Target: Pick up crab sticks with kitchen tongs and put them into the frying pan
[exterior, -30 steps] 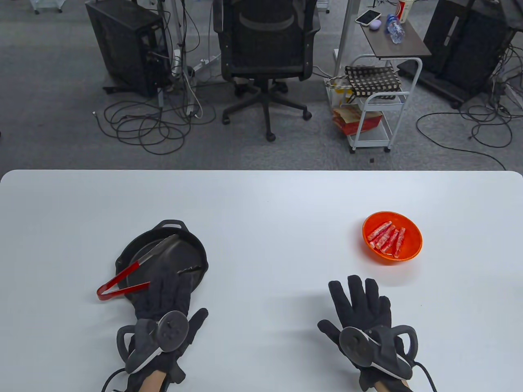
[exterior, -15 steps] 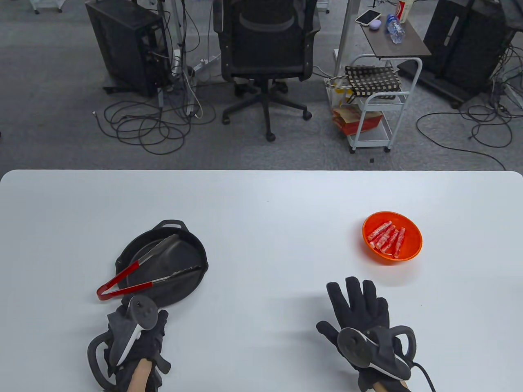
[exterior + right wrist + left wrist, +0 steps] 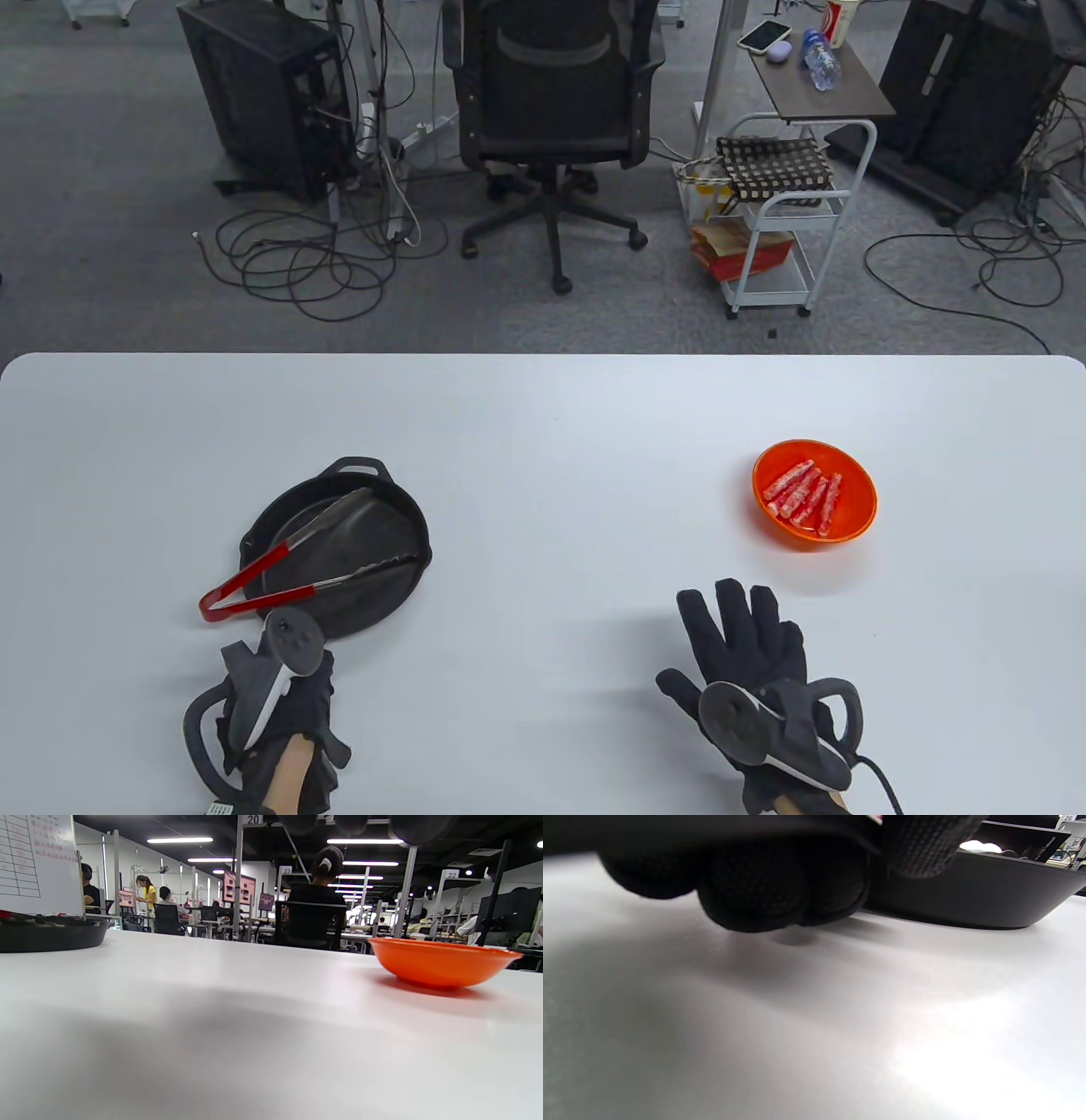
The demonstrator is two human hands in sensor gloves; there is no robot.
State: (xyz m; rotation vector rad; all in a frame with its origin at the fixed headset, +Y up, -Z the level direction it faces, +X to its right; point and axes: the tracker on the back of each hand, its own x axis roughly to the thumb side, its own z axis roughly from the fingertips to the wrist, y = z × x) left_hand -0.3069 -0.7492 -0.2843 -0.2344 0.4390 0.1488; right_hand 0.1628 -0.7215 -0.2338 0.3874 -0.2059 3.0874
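A black frying pan [image 3: 356,465] lies at the table's left, with red-handled metal tongs [image 3: 254,569] lying across it, their handles sticking out over its left rim. Several crab sticks [image 3: 803,494] sit in an orange bowl [image 3: 857,518] at the right. My left hand [image 3: 293,679] is just in front of the pan, turned on its side under its tracker. In the left wrist view its fingers [image 3: 763,887] are curled above the table and hold nothing, close to the pan's wall [image 3: 967,899]. My right hand [image 3: 747,628] lies flat on the table with fingers spread, in front of the bowl.
The table [image 3: 543,424] is white and wide. Beyond its far edge stand an office chair [image 3: 556,102], a white cart [image 3: 789,221] and loose cables on the floor. In the right wrist view the bowl [image 3: 441,961] is ahead at the right and the pan [image 3: 46,935] at the far left.
My left hand drew back off the pan and tongs toward the table's front, turned on its side and curled its fingers. The tongs stayed on the pan. The right hand barely moved.
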